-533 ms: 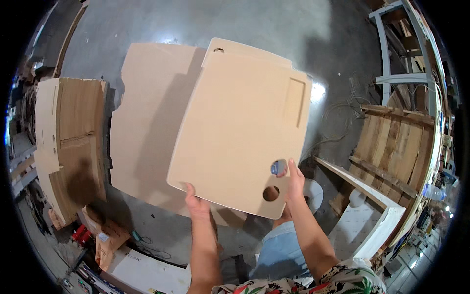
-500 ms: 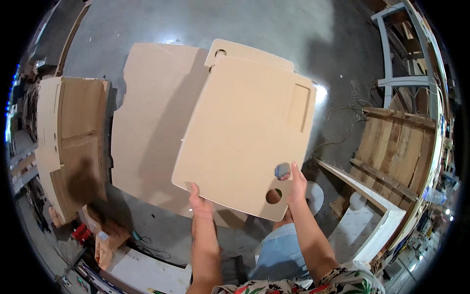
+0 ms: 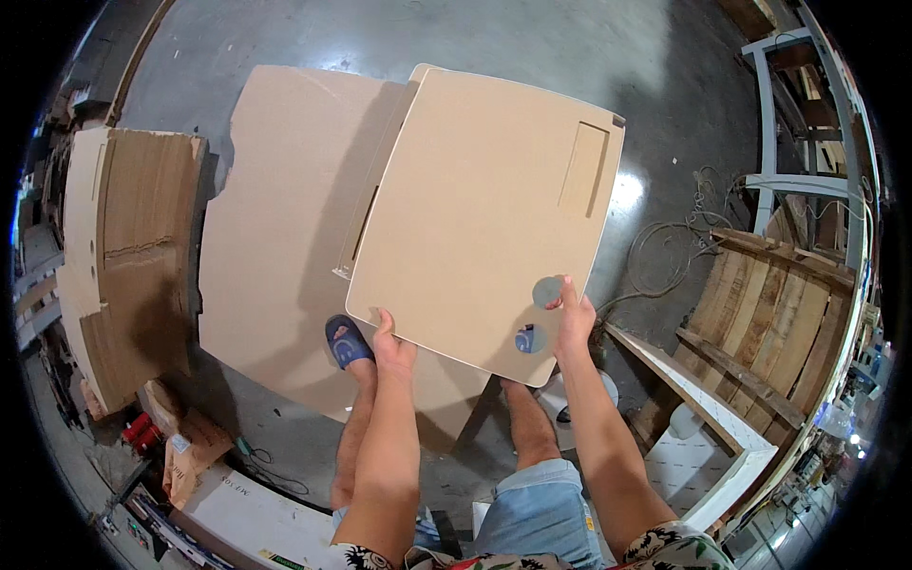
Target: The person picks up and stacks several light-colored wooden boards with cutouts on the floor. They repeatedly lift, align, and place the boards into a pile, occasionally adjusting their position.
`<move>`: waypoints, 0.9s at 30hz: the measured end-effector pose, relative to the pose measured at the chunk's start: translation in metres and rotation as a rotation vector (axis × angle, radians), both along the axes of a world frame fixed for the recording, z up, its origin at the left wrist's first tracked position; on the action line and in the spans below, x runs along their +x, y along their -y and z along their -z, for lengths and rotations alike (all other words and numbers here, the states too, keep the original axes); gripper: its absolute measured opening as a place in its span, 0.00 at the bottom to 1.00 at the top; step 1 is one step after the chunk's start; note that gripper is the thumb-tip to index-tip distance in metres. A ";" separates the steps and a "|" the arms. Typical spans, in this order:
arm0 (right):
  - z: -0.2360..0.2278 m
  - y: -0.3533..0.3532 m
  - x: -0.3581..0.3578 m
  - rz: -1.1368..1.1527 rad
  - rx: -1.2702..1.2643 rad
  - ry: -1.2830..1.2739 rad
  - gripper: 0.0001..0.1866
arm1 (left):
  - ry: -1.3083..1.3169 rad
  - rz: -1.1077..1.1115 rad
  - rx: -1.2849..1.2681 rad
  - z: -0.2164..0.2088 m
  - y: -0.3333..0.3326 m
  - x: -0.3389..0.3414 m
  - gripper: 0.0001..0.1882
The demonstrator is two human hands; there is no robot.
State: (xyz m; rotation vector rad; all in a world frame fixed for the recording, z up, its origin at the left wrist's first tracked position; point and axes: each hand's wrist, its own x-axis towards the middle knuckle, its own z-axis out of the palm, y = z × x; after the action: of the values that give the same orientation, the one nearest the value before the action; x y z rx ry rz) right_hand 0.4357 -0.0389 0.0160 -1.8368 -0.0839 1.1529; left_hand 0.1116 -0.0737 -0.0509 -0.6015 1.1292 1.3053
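A grey floor (image 3: 570, 43) is shown, marked by patches of reflected light. At left, a brown block (image 3: 147, 195) is placed, its surface crossed by a ragged crack and its lower part darkened by shadow. At upper left, the floor is edged by a strip (image 3: 138, 62). At lower left, a red object (image 3: 142, 434), a brown bag (image 3: 195, 461), a cord (image 3: 271, 467) and a white box (image 3: 256, 518) are grouped. At right, a looped cable (image 3: 655, 292) is spread near a slatted wooden pallet (image 3: 760, 318), above which a grey frame (image 3: 803, 182) is seen. Below the pallet, a white-edged panel (image 3: 746, 464) is set at a slant.
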 end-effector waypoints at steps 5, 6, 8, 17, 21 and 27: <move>0.020 -0.017 -0.001 -0.053 0.000 0.031 0.19 | -0.005 0.022 0.016 0.034 -0.012 -0.002 0.26; 0.024 -0.018 -0.002 -0.035 0.008 0.019 0.19 | -0.001 0.027 0.010 0.036 -0.014 0.001 0.27; 0.033 -0.019 -0.001 -0.030 -0.018 0.014 0.19 | -0.001 0.036 0.001 0.038 -0.017 0.001 0.27; 0.094 -0.008 -0.002 -0.017 -0.070 -0.077 0.24 | -0.057 0.063 -0.049 0.063 -0.025 -0.011 0.28; 0.130 0.007 0.003 -0.048 -0.172 -0.112 0.26 | -0.146 0.144 -0.107 0.082 -0.019 -0.025 0.25; 0.136 0.003 -0.002 -0.124 -0.231 -0.042 0.24 | -0.224 0.213 -0.243 0.106 -0.009 -0.049 0.21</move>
State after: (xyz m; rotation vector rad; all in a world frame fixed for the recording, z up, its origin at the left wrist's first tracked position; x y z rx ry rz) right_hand 0.4337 -0.0422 -0.1195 -2.0318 -0.0421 1.3337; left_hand 0.0621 -0.0652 -0.1568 -0.5031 1.5087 1.0780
